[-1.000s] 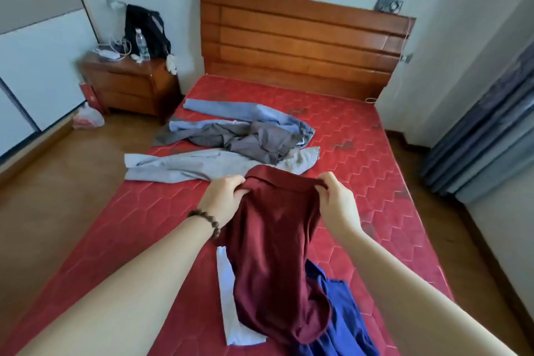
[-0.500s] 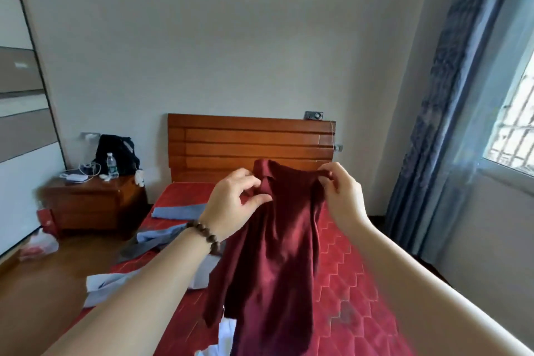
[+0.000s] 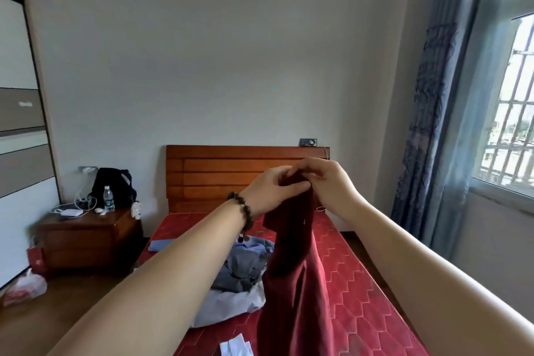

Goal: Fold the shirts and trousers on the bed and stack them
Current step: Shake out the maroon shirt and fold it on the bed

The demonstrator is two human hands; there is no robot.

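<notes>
Both forearms are bare, with no sleeves visible up to the lower edge of the view. The left hand [image 3: 270, 192] has on its wrist a bracelet [image 3: 244, 215] of dark brown round beads, from which a small bead pendant hangs. The right hand [image 3: 323, 182] wears nothing.

A single wide-angle camera sat on the person's head at the near end of the bed [image 3: 361, 283] and faced along it toward the wooden headboard [image 3: 231, 170] and the far wall [image 3: 219, 52]. It looked nearly level. Both forearms reached in from the near corners, close to the lens. The nightstand [image 3: 86, 240] lay far left, the window [image 3: 514, 113] right.
</notes>
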